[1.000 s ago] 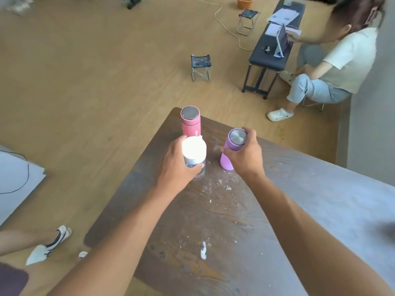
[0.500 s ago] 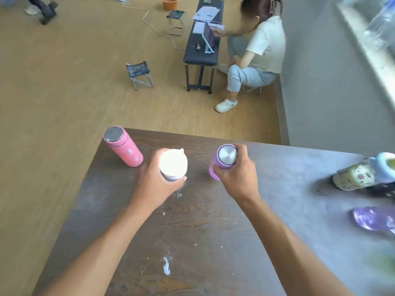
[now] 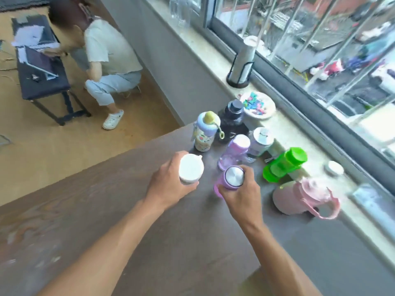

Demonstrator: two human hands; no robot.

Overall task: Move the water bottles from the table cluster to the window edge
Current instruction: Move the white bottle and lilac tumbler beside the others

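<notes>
1. Hidden/unclear: body of the white-capped bottle (image 3: 190, 169) is covered by the left hand (image 3: 171, 184); only the cap top shows. Whether either held bottle touches the table (image 3: 89, 210) — cannot tell. Frame is motion-blurred twd the right; pink jug (image 3: 299, 197) is smeared.
2. Left hand wrapped round the white-capped bottle below its cap. Right hand (image 3: 240, 194) wrapped round the purple bottle (image 3: 229, 180), steel lid up, fingers across its side.
3. Axis: both held bottles roughly upright, caps twd camera; the purple one leans, base tipped away to the left.
4. Position: both over the table's far part, just short of the cluster by the window-side edge — cartoon bottle (image 3: 204, 133), black bottle (image 3: 233, 116), lilac clear bottle (image 3: 234, 152), grey-lidded bottle (image 3: 260, 144), green bottle (image 3: 284, 163).
5. Room: window ledge (image 3: 299, 142) beyond holds a plate (image 3: 257, 105) and a cup holder (image 3: 242, 65); bare ledge shows between them. Near table half open.
</notes>
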